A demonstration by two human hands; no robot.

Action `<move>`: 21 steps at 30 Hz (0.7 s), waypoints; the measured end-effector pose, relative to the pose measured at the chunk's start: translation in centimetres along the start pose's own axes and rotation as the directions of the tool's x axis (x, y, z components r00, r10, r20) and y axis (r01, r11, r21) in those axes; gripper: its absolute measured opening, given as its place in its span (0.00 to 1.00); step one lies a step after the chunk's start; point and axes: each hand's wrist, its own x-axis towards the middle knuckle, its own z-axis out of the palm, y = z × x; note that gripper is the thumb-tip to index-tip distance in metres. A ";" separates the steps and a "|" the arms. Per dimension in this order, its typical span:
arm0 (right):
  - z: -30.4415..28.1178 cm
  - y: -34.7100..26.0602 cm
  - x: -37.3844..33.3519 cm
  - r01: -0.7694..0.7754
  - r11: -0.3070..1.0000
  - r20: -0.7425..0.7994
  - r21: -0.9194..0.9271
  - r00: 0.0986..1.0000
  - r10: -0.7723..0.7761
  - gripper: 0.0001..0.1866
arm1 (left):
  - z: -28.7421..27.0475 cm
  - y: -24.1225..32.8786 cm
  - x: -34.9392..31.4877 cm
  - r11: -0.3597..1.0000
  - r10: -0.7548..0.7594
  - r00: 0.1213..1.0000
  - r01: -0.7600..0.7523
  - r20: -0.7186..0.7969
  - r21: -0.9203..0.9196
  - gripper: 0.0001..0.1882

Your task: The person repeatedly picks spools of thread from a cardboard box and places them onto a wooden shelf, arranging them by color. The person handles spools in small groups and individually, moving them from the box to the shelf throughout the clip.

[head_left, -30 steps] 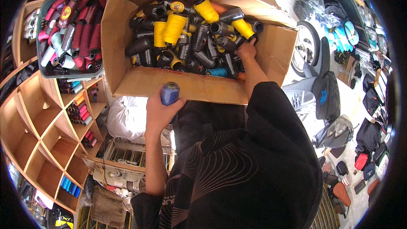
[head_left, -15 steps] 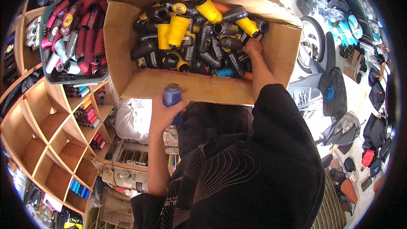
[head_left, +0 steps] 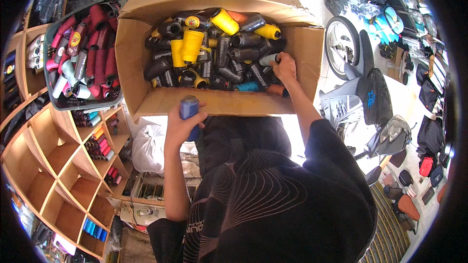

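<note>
My left hand (head_left: 181, 124) is closed around a blue thread spool (head_left: 189, 107), held upright just outside the near wall of a cardboard box (head_left: 214, 104). More blue shows below the thumb; whether it is a second spool I cannot tell. Inside the box, at its right end, my right hand (head_left: 285, 69) has its fingers closed on the end of a grey thread spool (head_left: 268, 60). Around it lie many dark spools, along with yellow thread spools (head_left: 193, 46), a turquoise spool (head_left: 247, 86) and an orange spool (head_left: 276, 90).
To the left stands a dark crate (head_left: 51, 75) of maroon and grey spools. Wooden cubby shelves (head_left: 56, 165) hold rows of coloured spools below it. A white bag (head_left: 148, 148) sits under the box's near left corner. A motorbike wheel (head_left: 341, 46) is on the right.
My right hand has come nearer from the box's far right and now grips the grey spool. A yellow spool there lies differently. My left hand still holds the blue spool.
</note>
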 end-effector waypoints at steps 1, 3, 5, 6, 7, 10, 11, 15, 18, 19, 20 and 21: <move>-1.4 -0.3 -0.8 -0.009 0.999 0.025 0.046 1.000 0.007 0.19 | -0.1 -0.1 0.0 1.000 0.010 1.000 -0.010 -0.005 0.006 0.19; -3.6 -0.6 -2.0 -0.032 0.990 0.075 0.134 0.997 0.022 0.19 | -0.2 -0.2 0.1 1.000 0.014 1.000 -0.014 -0.011 0.011 0.20; -4.1 0.5 -2.2 -0.089 0.961 0.118 0.261 0.991 0.060 0.20 | -0.2 -0.5 0.3 1.000 0.003 1.000 -0.002 -0.012 0.008 0.21; -4.3 0.6 -2.4 -0.122 0.939 0.144 0.323 0.986 0.079 0.20 | -0.2 -0.4 0.2 1.000 0.001 1.000 -0.001 -0.011 0.011 0.21; -4.5 0.6 -2.6 -0.128 0.933 0.139 0.337 0.987 0.086 0.21 | -0.1 -0.3 0.1 1.000 -0.001 1.000 0.001 -0.011 0.013 0.21; -6.0 -0.8 -3.3 -0.100 0.940 0.070 0.327 0.994 0.081 0.23 | 0.1 -0.2 -0.5 1.000 0.000 1.000 0.000 -0.022 0.010 0.22; -6.6 -1.6 -3.6 -0.067 0.956 0.012 0.285 0.998 0.066 0.24 | 0.1 -0.3 -0.7 1.000 0.002 1.000 -0.002 -0.027 0.006 0.22; -6.8 -2.8 -4.0 0.092 0.985 -0.126 0.146 0.989 -0.074 0.24 | 0.3 -1.7 -1.6 0.997 0.080 0.995 -0.078 -0.064 0.028 0.20; -5.9 -3.6 -3.5 0.263 0.919 -0.072 -0.292 0.953 -0.296 0.18 | 0.8 -2.2 -2.2 0.991 0.128 0.985 -0.122 -0.112 0.057 0.18; -5.9 -4.9 -3.6 0.284 0.901 0.003 -0.328 0.954 -0.300 0.17 | 0.8 -2.2 -2.3 0.989 0.121 0.986 -0.110 -0.111 0.100 0.17; -5.9 -6.8 -3.8 0.308 0.880 0.078 -0.360 0.951 -0.301 0.16 | 0.8 -2.2 -2.3 0.985 0.115 0.987 -0.099 -0.111 0.143 0.16; -5.5 -8.7 -4.0 0.335 0.857 0.155 -0.391 0.942 -0.298 0.16 | 0.8 -2.3 -2.2 0.973 0.158 0.980 -0.135 -0.117 0.187 0.16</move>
